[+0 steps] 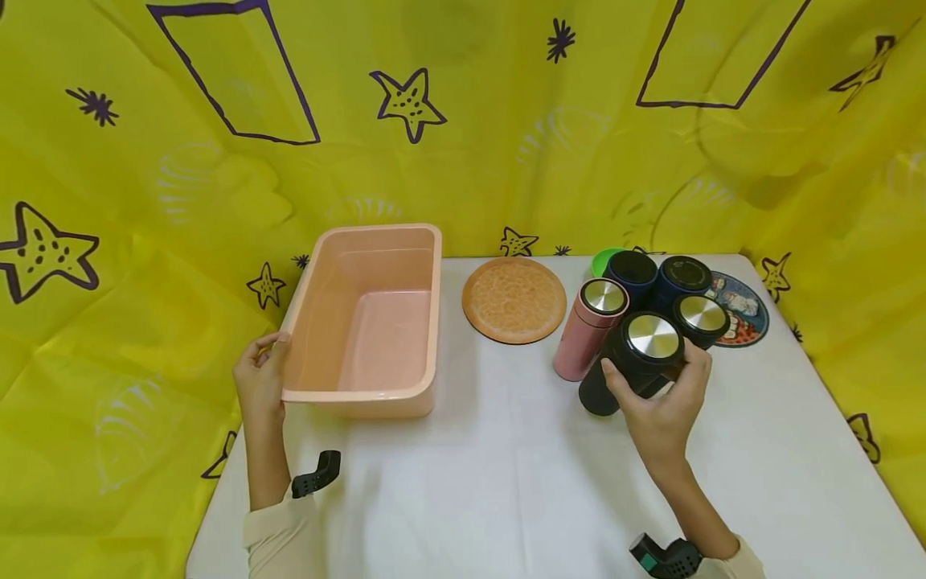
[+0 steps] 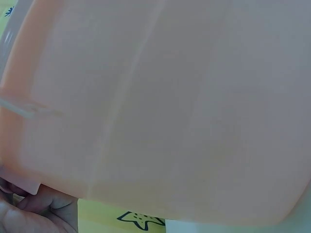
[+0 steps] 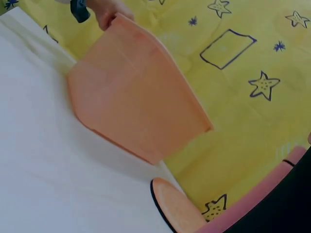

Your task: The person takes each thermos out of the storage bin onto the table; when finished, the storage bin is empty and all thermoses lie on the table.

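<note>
A peach plastic bin [image 1: 391, 346] stands at the left with its opening toward the head camera. My left hand [image 1: 262, 374] grips its left rim near the front corner; in the left wrist view the bin's wall [image 2: 160, 111] fills most of the picture. At the right, my right hand [image 1: 661, 410] holds a black thermos bottle [image 1: 622, 366] with a silver-topped lid, thumb on one side and fingers on the other. The bottle leans slightly. Beside it stands a pink thermos bottle [image 1: 579, 338], also seen in the right wrist view.
Behind the held bottle cluster another silver-topped dark bottle [image 1: 702, 315] and two dark-blue lidded bottles [image 1: 633, 269]. A round orange mat [image 1: 514, 300] lies mid-table. A patterned round mat [image 1: 748, 310] and a green round item [image 1: 602, 261] show partly. Yellow cloth [image 1: 463, 177] surrounds the white table.
</note>
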A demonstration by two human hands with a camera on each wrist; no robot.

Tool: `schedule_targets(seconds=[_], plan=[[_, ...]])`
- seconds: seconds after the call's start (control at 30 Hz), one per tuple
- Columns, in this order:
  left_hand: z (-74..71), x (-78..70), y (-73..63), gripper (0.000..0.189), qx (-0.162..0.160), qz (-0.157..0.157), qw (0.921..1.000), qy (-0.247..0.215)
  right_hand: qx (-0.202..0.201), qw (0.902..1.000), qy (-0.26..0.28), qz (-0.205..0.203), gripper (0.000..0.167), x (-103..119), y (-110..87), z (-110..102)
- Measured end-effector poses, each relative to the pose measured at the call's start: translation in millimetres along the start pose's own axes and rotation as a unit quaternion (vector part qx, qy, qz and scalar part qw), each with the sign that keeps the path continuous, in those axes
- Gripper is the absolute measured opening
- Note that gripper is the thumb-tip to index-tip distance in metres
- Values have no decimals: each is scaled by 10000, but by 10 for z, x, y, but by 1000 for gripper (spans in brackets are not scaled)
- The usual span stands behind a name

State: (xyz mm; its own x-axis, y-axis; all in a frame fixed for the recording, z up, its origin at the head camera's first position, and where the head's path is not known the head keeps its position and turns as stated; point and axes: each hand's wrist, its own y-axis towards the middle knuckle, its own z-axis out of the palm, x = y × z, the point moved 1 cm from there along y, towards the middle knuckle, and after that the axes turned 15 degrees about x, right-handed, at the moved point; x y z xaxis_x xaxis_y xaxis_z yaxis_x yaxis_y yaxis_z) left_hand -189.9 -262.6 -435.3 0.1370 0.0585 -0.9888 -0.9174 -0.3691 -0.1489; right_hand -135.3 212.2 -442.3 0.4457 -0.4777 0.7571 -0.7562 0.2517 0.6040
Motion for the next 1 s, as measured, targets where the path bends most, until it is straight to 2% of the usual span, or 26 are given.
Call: schedule_targets(seconds=[0.1, 0.2, 0.47, 0.77, 1.0], plan=[[-4, 3, -16, 13, -39, 7, 10000, 84, -75, 9993, -264, 253, 80, -104, -55, -21], [-4, 3, -32, 14, -48, 18, 9999, 107, -112, 9985, -327, 423, 81, -118, -76, -22], [-6, -6, -33, 15, -29, -30, 10000, 14, -25, 9980, -214, 595, 75, 94, -62, 6], [-12, -11, -7, 20, -39, -117, 9999, 25, -175, 9955, -376, 848, 83, -249, -131, 23], [-11, -10, -13, 20, -10, -119, 9999, -12, -276, 9943, -332, 979, 81, -264, -158, 29]])
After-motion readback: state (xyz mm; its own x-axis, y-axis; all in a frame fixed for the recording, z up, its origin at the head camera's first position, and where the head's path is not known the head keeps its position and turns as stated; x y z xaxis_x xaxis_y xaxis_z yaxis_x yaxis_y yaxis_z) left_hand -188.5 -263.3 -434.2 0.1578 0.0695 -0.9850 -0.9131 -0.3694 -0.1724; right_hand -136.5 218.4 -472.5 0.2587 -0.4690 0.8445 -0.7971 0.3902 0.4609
